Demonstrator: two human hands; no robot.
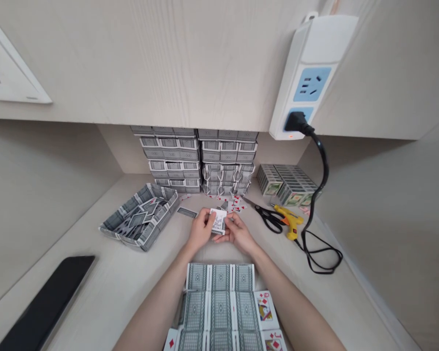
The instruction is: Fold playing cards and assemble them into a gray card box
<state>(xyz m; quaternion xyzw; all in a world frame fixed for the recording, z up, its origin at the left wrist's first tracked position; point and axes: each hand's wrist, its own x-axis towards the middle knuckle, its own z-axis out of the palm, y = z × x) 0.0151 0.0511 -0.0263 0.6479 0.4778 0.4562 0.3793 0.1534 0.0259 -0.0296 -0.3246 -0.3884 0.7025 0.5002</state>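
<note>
A playing card (218, 221), white with a dark drawing on its face, is held between both hands above the desk. My left hand (202, 226) grips its left side with the thumb on the face. The fingers of my right hand (238, 233) close on its right edge. Whether more cards lie behind it, I cannot tell. Nearer to me, between my forearms, is a panel of playing cards (221, 304) joined in rows, mostly grey-green backs up. A queen of diamonds (266, 310) and a jack show at its right side. Loose cards (236, 204) lie just beyond my hands.
A card-built tray (161, 225) with loose cards stands left, near a black phone-like slab (47, 302). Stacked card boxes (175, 156) line the back. Right are scissors (269, 217), a yellow glue gun (290, 222), card packs (289, 183) and a cord from the power strip (310, 73).
</note>
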